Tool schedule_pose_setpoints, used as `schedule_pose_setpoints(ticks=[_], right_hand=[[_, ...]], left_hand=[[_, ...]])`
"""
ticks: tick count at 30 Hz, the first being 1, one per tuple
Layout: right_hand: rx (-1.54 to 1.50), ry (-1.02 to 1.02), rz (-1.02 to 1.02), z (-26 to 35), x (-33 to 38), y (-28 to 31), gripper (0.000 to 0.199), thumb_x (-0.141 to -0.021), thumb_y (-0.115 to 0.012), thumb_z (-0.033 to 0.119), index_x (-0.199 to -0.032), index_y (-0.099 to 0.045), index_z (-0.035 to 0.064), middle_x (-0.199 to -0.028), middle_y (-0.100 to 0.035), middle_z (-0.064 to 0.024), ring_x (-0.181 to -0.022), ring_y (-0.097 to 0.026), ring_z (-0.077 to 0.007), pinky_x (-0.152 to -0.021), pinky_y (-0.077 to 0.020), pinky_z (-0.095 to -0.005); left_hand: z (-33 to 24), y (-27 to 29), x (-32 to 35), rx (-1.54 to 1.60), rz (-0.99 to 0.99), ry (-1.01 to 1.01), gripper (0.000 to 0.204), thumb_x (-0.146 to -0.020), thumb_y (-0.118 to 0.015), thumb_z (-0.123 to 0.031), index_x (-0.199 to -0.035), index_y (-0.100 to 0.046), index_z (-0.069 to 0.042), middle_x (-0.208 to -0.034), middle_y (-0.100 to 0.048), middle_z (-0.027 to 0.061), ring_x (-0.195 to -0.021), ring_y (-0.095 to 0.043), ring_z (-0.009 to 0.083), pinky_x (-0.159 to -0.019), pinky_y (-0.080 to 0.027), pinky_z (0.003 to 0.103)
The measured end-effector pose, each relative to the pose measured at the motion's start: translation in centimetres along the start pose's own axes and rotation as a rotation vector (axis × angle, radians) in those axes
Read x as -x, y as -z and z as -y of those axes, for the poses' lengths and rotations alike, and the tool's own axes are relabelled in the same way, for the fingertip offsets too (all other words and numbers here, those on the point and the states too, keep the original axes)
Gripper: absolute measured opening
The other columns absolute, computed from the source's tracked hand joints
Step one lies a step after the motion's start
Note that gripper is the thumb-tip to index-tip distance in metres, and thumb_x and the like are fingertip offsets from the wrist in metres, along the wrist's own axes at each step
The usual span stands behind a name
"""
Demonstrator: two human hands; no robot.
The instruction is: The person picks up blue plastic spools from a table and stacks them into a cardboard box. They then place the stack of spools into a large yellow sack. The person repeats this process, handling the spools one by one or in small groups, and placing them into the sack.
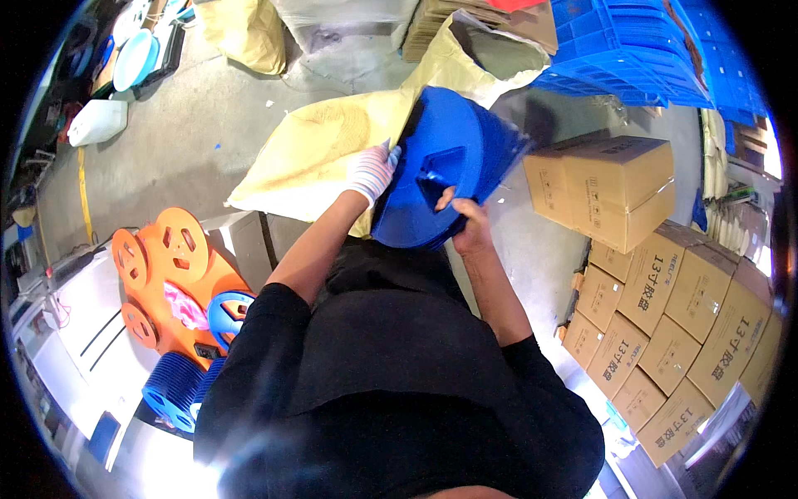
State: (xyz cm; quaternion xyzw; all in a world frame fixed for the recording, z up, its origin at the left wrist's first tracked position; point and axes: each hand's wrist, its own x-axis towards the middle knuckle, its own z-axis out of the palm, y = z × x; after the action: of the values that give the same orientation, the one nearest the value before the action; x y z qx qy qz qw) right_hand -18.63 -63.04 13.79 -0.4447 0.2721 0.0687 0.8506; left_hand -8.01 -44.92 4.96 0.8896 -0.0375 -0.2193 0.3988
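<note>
A stack of blue plastic reel discs [449, 158] tilts in front of me, partly inside the mouth of a yellowish woven sack [320, 141]. My left hand [371, 173], in a striped glove, is closed on the edge of the sack beside the discs; its fingertips are partly hidden. My right hand [467, 218] is bare and grips the stack from the right, with fingers hooked at a cut-out in the top disc. How far the stack reaches into the sack is hidden.
Another open sack [486, 58] stands beyond, near blue crates [619, 50]. At right, a cardboard box [603, 187] stands by a wall of stacked cartons [657, 308]. At left, an orange surface [170, 287] bears orange discs [183, 243]; blue reels [174, 387] lie nearer. A white jug [98, 122] lies farther off.
</note>
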Motion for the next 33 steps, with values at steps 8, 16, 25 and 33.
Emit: schedule_pose_setpoints(ticks=[8, 16, 25, 33], right_hand=[[0.136, -0.143, 0.182, -1.3, 1.7, -3.6, 0.031, -0.060, -0.064, 0.008, -0.090, -0.060, 0.0025, -0.079, -0.062, -0.0092, -0.074, -0.059, -0.0216, -0.074, -0.0468, -0.0347], [0.284, -0.097, 0.125, -2.2, -0.4, -4.2, 0.036, -0.062, -0.060, 0.005, -0.097, -0.055, 0.0003, -0.081, -0.061, -0.0100, -0.076, -0.059, -0.0225, -0.075, -0.0467, -0.0354], [0.103, -0.129, -0.073, -6.8, -2.3, -4.2, 0.057, -0.066, -0.064, -0.004, -0.121, -0.048, 0.0005, -0.097, -0.063, -0.0115, -0.085, -0.063, -0.0257, -0.078, -0.0502, -0.0393], [-0.042, -0.110, -0.206, -8.5, -3.3, -4.0, 0.054, -0.077, -0.064, 0.002, -0.128, -0.046, 0.0034, -0.107, -0.063, -0.0123, -0.092, -0.062, -0.0277, -0.083, -0.0497, -0.0410]], left_hand=[[5.5, -1.2, -3.2, 0.491, -0.299, -0.009, 0.050, -0.089, -0.048, 0.003, -0.137, -0.046, -0.009, -0.074, -0.056, 0.0091, -0.057, -0.041, 0.0146, -0.053, -0.041, 0.028], [-1.2, 3.4, 2.3, -0.121, -0.048, -0.151, 0.057, -0.089, -0.051, -0.013, -0.144, -0.037, -0.018, -0.098, -0.064, 0.0243, -0.083, -0.060, 0.0421, -0.071, -0.049, 0.043], [-4.2, 2.0, 3.7, -0.468, -0.064, -0.390, 0.053, -0.085, -0.053, -0.022, -0.137, -0.046, -0.018, -0.086, -0.067, 0.0145, -0.073, -0.065, 0.0321, -0.064, -0.052, 0.041], [-5.6, 2.9, 7.4, -0.561, 0.075, -0.388, 0.065, -0.080, -0.059, -0.022, -0.142, -0.039, -0.024, -0.084, -0.066, 0.0122, -0.068, -0.063, 0.0342, -0.059, -0.051, 0.044]])
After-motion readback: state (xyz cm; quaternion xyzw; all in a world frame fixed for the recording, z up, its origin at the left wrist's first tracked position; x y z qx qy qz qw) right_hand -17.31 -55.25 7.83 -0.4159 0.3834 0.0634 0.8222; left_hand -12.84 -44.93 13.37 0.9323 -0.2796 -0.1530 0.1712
